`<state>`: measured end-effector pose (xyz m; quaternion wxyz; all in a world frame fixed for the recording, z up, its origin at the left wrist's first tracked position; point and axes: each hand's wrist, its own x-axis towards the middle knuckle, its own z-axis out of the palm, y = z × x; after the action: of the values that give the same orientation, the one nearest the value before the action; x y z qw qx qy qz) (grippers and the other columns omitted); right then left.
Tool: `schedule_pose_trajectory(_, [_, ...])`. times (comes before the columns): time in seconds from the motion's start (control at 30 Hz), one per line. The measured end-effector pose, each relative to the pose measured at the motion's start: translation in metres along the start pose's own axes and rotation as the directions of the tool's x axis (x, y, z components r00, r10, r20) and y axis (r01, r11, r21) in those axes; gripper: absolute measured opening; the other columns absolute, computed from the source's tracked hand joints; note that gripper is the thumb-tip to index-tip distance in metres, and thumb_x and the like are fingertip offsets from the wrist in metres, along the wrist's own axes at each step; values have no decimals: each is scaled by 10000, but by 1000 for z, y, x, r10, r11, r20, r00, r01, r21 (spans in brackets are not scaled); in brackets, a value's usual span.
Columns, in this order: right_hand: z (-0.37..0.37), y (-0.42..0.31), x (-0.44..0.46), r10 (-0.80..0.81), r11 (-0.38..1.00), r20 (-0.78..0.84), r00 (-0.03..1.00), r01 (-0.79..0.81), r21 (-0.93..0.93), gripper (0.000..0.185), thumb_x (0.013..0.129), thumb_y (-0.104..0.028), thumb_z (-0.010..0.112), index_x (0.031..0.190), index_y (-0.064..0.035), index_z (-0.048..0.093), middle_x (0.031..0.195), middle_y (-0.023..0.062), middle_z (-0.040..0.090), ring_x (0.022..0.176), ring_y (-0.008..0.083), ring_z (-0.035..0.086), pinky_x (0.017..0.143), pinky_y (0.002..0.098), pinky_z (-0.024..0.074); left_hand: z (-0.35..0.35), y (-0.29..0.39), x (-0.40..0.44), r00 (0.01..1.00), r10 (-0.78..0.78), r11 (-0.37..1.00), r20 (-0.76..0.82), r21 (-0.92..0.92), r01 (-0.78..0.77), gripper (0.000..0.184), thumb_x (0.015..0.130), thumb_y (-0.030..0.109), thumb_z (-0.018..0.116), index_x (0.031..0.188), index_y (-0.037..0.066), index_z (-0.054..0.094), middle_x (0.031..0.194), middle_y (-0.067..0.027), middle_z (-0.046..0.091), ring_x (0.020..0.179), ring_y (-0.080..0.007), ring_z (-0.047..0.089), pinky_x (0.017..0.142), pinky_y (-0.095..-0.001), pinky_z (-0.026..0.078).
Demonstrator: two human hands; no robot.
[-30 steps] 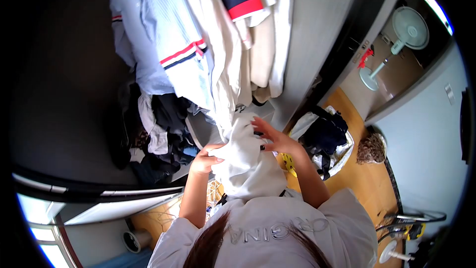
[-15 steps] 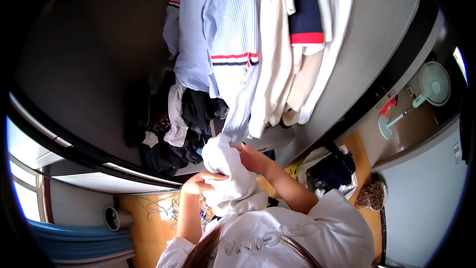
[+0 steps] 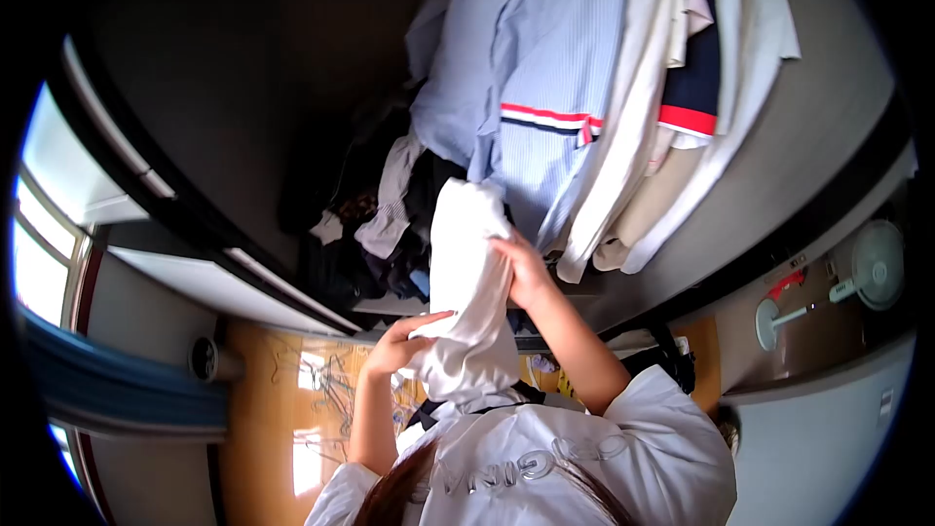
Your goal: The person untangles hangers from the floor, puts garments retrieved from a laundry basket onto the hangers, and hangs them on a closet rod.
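1. Before the open wardrobe (image 3: 209,88), a person holds up a white garment (image 3: 471,278), its near end close to the white shirtfront (image 3: 584,463).
2. Progress: garment lifted and gathered into a long, loose bundle, creased, in both hands; not set down or hung. How much work remains cannot be judged.
3. Direction: long axis runs outward from the person's chest toward the wardrobe. The rounded far end points at the hanging clothes, just in front of the striped shirt (image 3: 560,68).
4. Left hand (image 3: 394,346): fingers and thumb narrowed on the bundle's near left side.
5. Right hand (image 3: 526,271): fingers closed on its right side, farther out. Fingertip contact beneath the fabric cannot be told.
6. Surroundings: dark clothes (image 3: 375,273) heaped left of the bundle; hangers (image 3: 336,390) scattered on the floor (image 3: 255,409).
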<state>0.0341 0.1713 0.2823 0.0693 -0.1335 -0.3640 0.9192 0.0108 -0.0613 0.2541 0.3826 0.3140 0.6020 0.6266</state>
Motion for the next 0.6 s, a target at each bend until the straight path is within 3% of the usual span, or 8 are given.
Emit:
schedule_pose_trajectory(0.13, [21,-12,3,-149,984,152,977,162,-75,442,801,-112,487,1207,4,358,1108,98,495,1015,183,471,889,298,350,11,-17,-5,984,68,995,-163,81,-55,426,790,-48,460,1206,38,420,1123,-36,494,1015,-99,416,865,-212,309])
schedule_pose_trajectory(0.27, [29,-16,3,-171,957,278,945,227,-180,457,808,-129,479,1219,14,341,1127,93,481,1029,178,459,898,296,336,23,-24,-11,997,-10,993,-73,120,19,478,803,181,564,1216,20,388,1105,-76,504,1012,-136,441,870,-272,340])
schedule_pose_trajectory(0.3, [29,-18,4,-176,947,315,933,248,-206,459,807,-131,480,1219,16,341,1125,92,482,1027,178,460,898,297,336,21,-36,-11,994,41,998,-100,46,-36,429,807,155,552,1188,11,416,1139,-83,479,1041,-154,436,872,-280,342])
schedule_pose_trajectory(0.37, [28,-22,4,-178,931,387,905,282,-231,473,793,-115,474,1224,23,335,1147,101,471,1043,181,452,913,293,321,15,-46,-3,910,269,962,-316,50,-267,400,805,121,542,1170,7,425,1191,-91,433,1073,-167,423,876,-284,339])
schedule_pose_trajectory(0.43, [26,-27,2,-173,908,467,867,324,-266,478,784,-99,469,1224,29,333,1154,106,467,1053,182,447,921,292,313,10,-24,5,748,311,942,-587,82,-327,553,776,77,552,1260,43,288,1218,-122,402,1110,-201,398,887,-323,329])
schedule_pose_trajectory(0.47, [25,-30,-1,-132,901,476,870,305,-308,486,772,-76,458,1227,35,329,1169,113,457,1069,187,436,932,294,301,3,-11,8,670,397,918,-628,291,-271,629,755,95,574,1286,60,240,1230,-130,392,1142,-226,368,907,-352,304])
schedule_pose_trajectory(0.5, [24,-29,-1,-153,904,494,856,323,-280,473,776,-65,450,1224,33,337,1171,105,456,1070,177,431,930,284,295,-2,1,12,621,438,898,-651,349,-268,667,740,112,588,1297,67,223,1244,-135,380,1167,-232,340,929,-367,273])
schedule_pose_trajectory(0.6, [29,-27,-5,-208,889,516,831,381,-256,442,777,-4,408,1214,30,353,1183,92,448,1084,158,414,933,267,280,-12,26,24,717,486,874,-499,275,-401,635,727,139,613,1261,30,288,1240,-135,382,1160,-211,342,939,-338,269])
